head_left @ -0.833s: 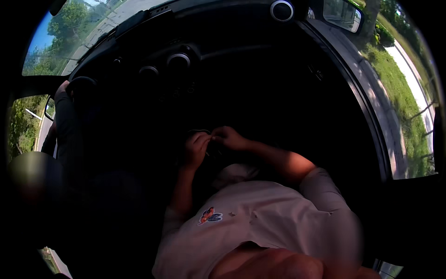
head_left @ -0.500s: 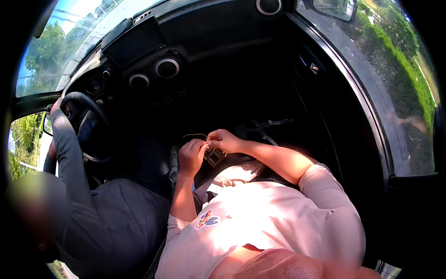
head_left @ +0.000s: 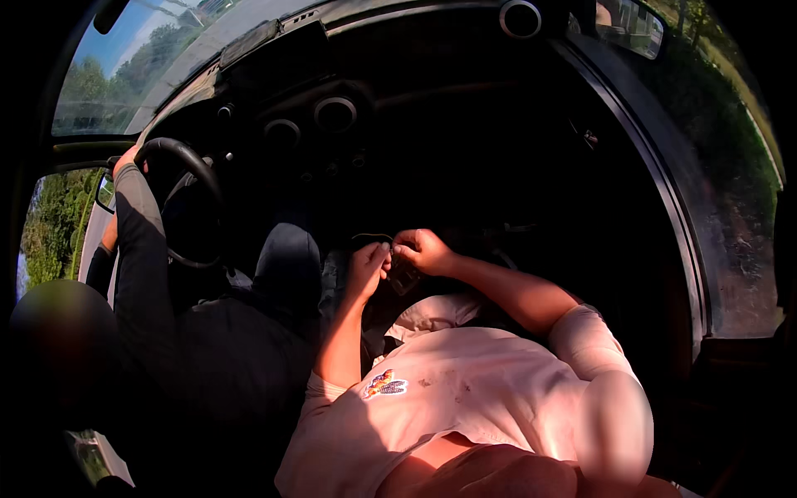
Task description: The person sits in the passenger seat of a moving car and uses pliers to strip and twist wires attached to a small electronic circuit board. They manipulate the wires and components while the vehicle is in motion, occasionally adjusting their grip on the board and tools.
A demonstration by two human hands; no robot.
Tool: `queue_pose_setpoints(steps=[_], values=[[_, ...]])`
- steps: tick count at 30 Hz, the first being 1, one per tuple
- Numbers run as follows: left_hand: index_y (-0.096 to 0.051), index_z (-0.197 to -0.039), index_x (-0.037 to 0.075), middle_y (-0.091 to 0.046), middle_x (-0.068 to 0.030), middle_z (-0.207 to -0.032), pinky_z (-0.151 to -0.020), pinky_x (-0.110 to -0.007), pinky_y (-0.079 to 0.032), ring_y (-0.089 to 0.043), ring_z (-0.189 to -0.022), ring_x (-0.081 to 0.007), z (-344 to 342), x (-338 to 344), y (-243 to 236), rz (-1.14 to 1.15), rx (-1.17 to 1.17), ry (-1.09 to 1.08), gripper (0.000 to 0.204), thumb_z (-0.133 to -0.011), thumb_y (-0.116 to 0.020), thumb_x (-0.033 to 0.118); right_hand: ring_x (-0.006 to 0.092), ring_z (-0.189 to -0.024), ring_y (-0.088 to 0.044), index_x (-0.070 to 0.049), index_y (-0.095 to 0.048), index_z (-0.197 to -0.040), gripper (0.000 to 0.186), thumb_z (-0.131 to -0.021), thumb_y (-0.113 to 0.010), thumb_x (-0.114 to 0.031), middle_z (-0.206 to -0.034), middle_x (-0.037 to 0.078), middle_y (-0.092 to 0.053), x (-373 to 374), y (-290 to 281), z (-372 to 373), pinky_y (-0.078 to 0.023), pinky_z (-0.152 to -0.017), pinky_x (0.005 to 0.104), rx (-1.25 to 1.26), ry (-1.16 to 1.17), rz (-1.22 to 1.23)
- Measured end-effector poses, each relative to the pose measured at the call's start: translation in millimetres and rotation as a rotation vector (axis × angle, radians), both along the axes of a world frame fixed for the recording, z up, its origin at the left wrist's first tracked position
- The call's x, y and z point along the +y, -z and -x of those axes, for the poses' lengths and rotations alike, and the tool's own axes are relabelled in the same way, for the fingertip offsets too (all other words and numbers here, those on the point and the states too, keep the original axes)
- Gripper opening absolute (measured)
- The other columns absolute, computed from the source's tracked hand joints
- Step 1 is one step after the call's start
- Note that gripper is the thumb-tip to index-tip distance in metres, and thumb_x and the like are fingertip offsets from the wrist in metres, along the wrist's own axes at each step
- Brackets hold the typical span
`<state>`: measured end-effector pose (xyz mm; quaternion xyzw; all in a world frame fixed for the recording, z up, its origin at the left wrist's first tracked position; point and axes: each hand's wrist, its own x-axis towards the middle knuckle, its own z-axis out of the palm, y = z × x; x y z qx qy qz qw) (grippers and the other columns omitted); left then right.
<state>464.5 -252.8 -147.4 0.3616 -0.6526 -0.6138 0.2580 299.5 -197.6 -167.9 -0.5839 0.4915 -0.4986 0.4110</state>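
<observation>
My left hand and my right hand meet over my lap, both closed, with fingertips pinched close together. Just under them is a small, dark, boxy device, its details lost in shadow. A thin yellowish wire arches behind the fingers. What exactly each pinch grips is too small to make out. My pale T-shirt with a butterfly patch fills the lower middle.
A person in dark clothes sits to my left, hands at a black steering wheel. The dashboard with round vents stretches ahead; a door with a window is at the right. Road and greenery show outside.
My hands stay pinched together, having shifted slightly within the picture as the view moved. The cabin's light changed from dark to bright, then dimmer; scenery outside moved.
</observation>
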Motion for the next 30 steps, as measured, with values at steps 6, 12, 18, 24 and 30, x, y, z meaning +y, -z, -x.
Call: queue_pose_setpoints(steps=[6,12,18,24,30], values=[[-0.060,-0.088,0.003,-0.060,-0.0073,-0.076,-0.061,-0.031,-0.047,-0.060,-0.068,-0.0190,9.2,18.0,-13.8,0.643,-0.219,-0.214,0.015,-0.083,-0.064,0.017,0.0130,-0.062,-0.056,0.004,-0.061,-0.090,0.018,-0.087,-0.055,-0.013,-0.068,0.009,-0.061,-7.4,13.7,1.2,-0.046,-0.059,0.0291,-0.151,0.057,-0.082],[-0.061,-0.087,0.004,-0.061,-0.0116,-0.083,-0.062,-0.035,-0.047,-0.060,-0.073,-0.0300,13.6,23.5,-25.6,0.831,-0.216,-0.185,0.009,-0.083,-0.062,0.012,0.0123,-0.063,-0.055,0.004,-0.061,-0.089,0.019,-0.086,-0.056,-0.015,-0.068,0.009,-0.061,-6.1,-4.7,4.7,-0.045,-0.059,0.0293,-0.044,0.074,-0.069],[-0.061,-0.086,0.002,-0.060,-0.0131,-0.080,-0.061,-0.034,-0.046,-0.060,-0.072,-0.0282,11.9,14.9,-35.0,0.870,-0.212,-0.100,0.009,-0.083,-0.061,0.011,0.0141,-0.065,-0.056,0.004,-0.060,-0.091,0.019,-0.087,-0.055,-0.014,-0.070,0.010,-0.061,-1.3,-5.0,1.4,-0.046,-0.062,0.0301,-0.035,0.022,-0.015],[-0.056,-0.078,0.004,-0.051,-0.0028,-0.065,-0.052,-0.027,-0.039,-0.048,-0.056,-0.0109,7.6,12.3,-5.5,0.442,-0.203,-0.064,0.019,-0.091,-0.049,0.017,0.0197,-0.066,-0.060,0.003,-0.060,-0.090,0.018,-0.086,-0.056,-0.014,-0.074,0.012,-0.063,7.9,-15.1,0.3,-0.047,-0.063,0.0318,0.101,0.026,-0.103],[-0.046,-0.068,0.009,-0.043,0.0040,-0.062,-0.050,-0.021,-0.035,-0.040,-0.054,-0.0052,10.4,5.7,-1.1,0.079,-0.046,0.034,0.027,-0.093,-0.046,0.019,0.0219,-0.066,-0.061,0.002,-0.060,-0.088,0.017,-0.086,-0.056,-0.014,-0.074,0.014,-0.064,8.1,-10.5,0.0,-0.047,-0.063,0.0328,-0.053,0.041,-0.057]])
